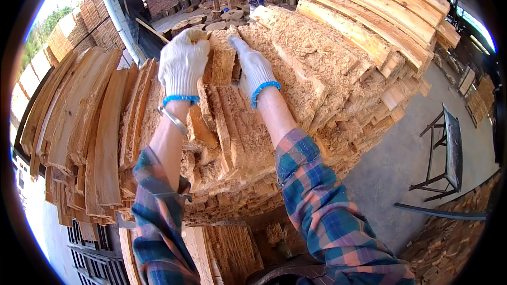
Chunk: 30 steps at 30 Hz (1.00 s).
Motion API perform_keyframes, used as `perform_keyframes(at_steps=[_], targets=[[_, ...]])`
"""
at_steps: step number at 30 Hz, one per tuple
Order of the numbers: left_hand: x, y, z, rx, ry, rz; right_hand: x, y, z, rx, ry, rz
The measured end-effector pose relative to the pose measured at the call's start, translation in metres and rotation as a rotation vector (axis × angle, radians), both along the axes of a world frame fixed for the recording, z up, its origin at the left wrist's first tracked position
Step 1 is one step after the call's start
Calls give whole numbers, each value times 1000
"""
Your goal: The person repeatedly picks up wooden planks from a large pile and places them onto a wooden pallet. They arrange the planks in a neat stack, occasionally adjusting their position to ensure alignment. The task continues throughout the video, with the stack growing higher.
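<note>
Both my hands wear white knit gloves with blue cuffs and reach to the far side of a sawdust-covered stack of wood. Between them lies a rough wooden board (219, 62), its top coated with sawdust. My left hand (184, 62) is closed at the board's far left corner, its fingers curled in. Along the right edge of the same board, my right hand (254, 67) grips with one finger pointing away from me; its other fingertips are partly hidden. Nearer to me, more rough boards (232, 119) lie lengthwise under loose sawdust.
Curved rows of sawn boards (108, 132) flank the left, and paler planks (388, 13) are piled at the far right. A black metal stand (451, 150) is on the grey floor at right. Cut logs (232, 16) lie beyond a metal post (120, 16).
</note>
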State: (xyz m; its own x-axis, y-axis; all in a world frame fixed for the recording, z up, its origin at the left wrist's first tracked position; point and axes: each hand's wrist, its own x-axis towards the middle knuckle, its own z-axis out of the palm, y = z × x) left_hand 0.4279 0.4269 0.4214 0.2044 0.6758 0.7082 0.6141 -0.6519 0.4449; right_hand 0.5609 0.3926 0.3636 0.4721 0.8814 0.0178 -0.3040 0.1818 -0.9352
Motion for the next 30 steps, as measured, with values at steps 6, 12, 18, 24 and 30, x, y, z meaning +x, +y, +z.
perform_keyframes(at_steps=[6, 12, 18, 24, 30], targets=[[4, -4, -91, -161, -287, -69, 2, 24, -74, -69, -119, -99], [-21, -72, -76, -389, -389, -168, -18, -57, -51, -177, -429, -71], [-69, -201, -94, -602, -633, -327, -37, -212, -92, -152, -445, 67], [-49, -208, -108, -590, -486, -161, -57, -245, -80, -18, -125, 83], [-97, -285, -163, -790, -847, -441, -52, -310, -145, -169, -391, 182]])
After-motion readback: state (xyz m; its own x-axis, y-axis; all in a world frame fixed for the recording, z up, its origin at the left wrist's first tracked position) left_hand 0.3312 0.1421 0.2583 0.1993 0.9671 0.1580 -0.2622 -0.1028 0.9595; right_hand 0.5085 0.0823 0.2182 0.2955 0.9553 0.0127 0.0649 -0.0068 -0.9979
